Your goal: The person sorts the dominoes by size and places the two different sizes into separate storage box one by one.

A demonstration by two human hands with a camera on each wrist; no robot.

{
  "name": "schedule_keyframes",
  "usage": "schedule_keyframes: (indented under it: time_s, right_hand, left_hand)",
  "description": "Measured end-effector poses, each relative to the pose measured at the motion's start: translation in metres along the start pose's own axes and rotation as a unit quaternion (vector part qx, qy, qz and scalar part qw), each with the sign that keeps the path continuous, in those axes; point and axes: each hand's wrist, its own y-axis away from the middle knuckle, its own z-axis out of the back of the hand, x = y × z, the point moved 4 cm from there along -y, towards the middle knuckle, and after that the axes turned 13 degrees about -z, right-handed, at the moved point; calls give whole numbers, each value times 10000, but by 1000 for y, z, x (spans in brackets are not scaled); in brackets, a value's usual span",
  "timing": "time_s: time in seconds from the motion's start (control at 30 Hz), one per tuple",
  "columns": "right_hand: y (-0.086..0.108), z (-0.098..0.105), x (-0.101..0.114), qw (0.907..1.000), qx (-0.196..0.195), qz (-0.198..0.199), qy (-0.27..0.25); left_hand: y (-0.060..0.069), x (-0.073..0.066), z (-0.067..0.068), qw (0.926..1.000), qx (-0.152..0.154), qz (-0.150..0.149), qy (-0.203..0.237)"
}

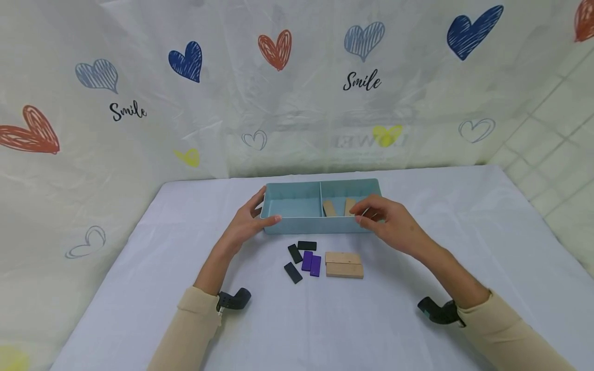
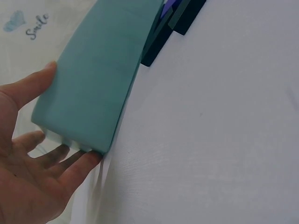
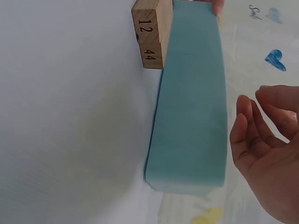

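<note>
A light-blue tray with a divider stands near the back of the table. My left hand holds its left end, with the thumb over the front rim and the fingers along the end wall. In the left wrist view that end wall meets the fingertips. Above the right compartment is my right hand, its fingers loosely bent. The right wrist view shows nothing between those fingers. Two wooden blocks, one leaning by the divider and another by the right fingertips, lie inside this compartment.
Before the tray, two wooden blocks lie side by side; the right wrist view shows numbers on their ends. Left of them are two purple blocks and three black blocks. A patterned curtain hangs behind the white-covered table.
</note>
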Motion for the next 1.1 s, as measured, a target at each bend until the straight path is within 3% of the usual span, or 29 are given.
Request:
schedule_keyframes:
  time_s: [0.77,1.1]
  right_hand:
    - [6,-15,-1,9983,394,370,212]
    - [7,-22,-4,9965,668,235,454]
  left_hand:
    - [1,0,0,10000,-30,10,29]
    - [1,1,0,10000,11,-31,64]
